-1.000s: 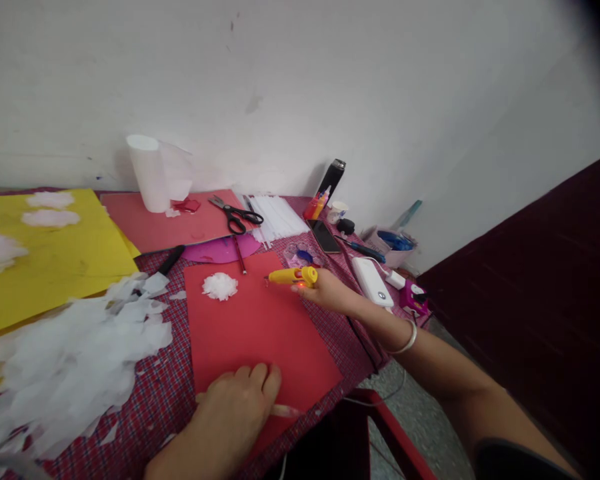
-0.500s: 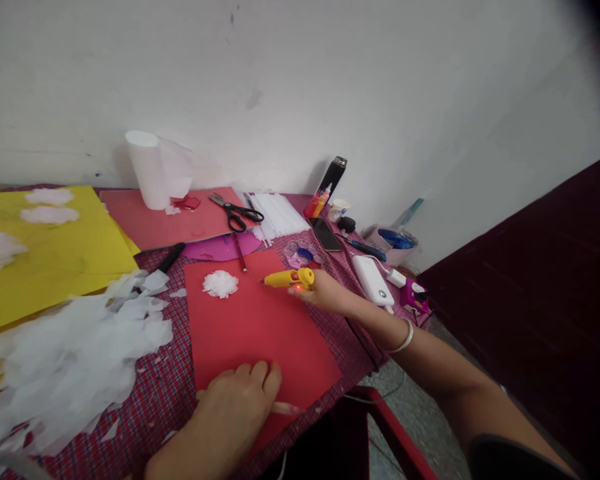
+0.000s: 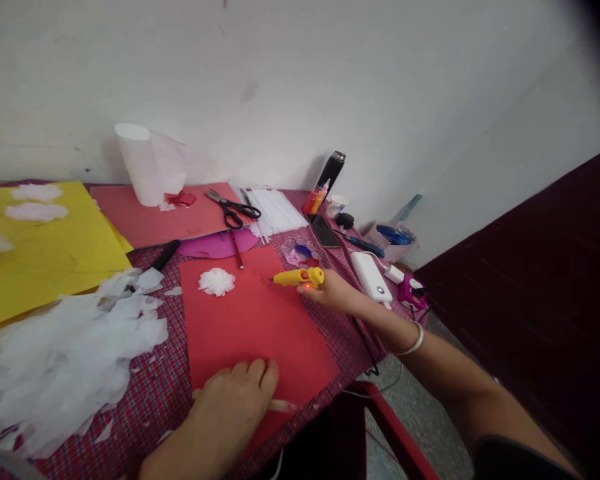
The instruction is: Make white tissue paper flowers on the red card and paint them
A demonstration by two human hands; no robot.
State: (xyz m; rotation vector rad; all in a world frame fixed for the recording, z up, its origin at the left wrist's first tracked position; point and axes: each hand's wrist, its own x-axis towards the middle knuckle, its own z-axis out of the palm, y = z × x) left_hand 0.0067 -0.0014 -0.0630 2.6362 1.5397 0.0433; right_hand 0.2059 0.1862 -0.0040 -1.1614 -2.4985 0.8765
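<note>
My right hand [image 3: 327, 291] is closed around a yellow glue gun [image 3: 297, 277], its orange light lit. The nozzle points left, low over a red sheet of paper [image 3: 260, 327]. Beside the tip, a patch of glue [image 3: 263, 279] shows faintly on the sheet. A round white ruffled paper tuft [image 3: 217, 282] sits at the sheet's upper left. My left hand [image 3: 235, 403] rests on the lower part of the sheet, fingers curled over a pale stick [image 3: 283, 405] with a pinkish end; the grip itself is partly hidden.
White paper pieces [image 3: 75, 353] are heaped at left, by a yellow sheet [image 3: 45, 247]. Behind lie scissors [image 3: 231, 208], a pencil [image 3: 237, 250], a paper roll [image 3: 140, 163] and white sticks [image 3: 277, 212]. At right are a phone [image 3: 323, 231], a power bank [image 3: 371, 277] and a purple socket block [image 3: 412, 293].
The glue gun has moved a little right across the red sheet, and a glue patch now shows by its tip. My left hand stays on the paper. The view has shifted slightly.
</note>
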